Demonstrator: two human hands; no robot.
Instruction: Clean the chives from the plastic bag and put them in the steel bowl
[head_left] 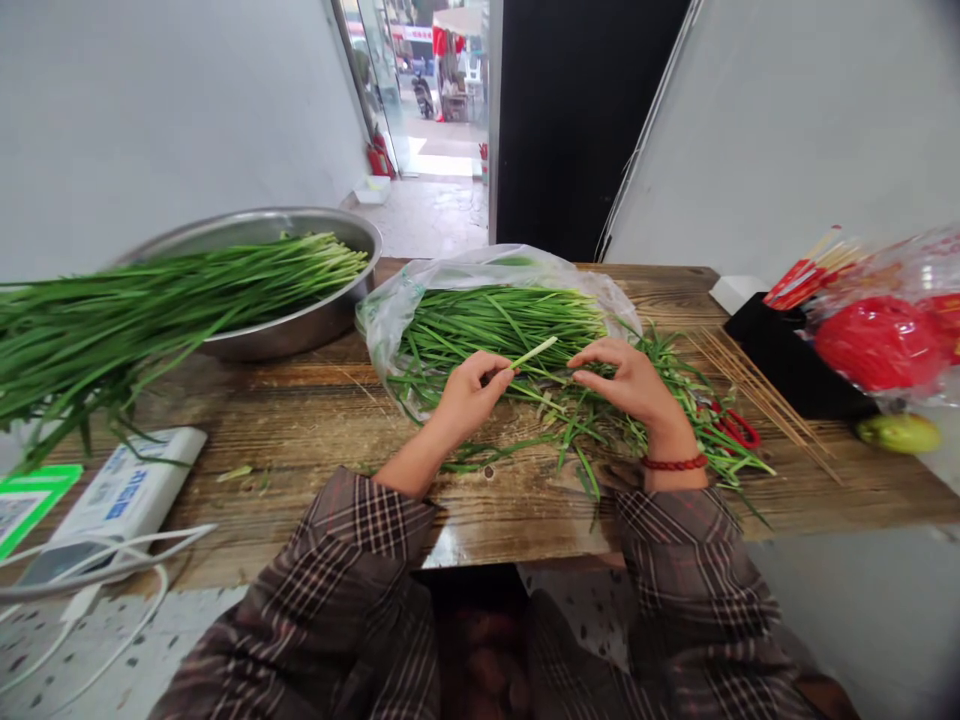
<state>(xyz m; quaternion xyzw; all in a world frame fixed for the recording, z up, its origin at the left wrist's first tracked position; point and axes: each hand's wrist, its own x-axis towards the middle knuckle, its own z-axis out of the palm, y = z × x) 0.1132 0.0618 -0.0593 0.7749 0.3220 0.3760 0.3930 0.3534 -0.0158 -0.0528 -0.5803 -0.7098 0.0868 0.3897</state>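
Note:
My left hand (480, 385) pinches a green stalk (536, 351) whose pale end points up to the right. Just right of that end, my right hand (619, 378) has its thumb and fingers apart with nothing between them. Behind both hands, a pile of long green leaves (502, 318) lies in an open clear plastic bag (390, 305). Loose leaves and scraps (581, 430) are scattered on the wooden table (322, 430) around and under my right hand.
A metal basin (277, 340) at the left holds more long leaves, which hang over its edge. A white box with cables (142, 480) is at the front left. At the right are thin sticks (765, 395), red-handled scissors (739, 428) and a black box (795, 365).

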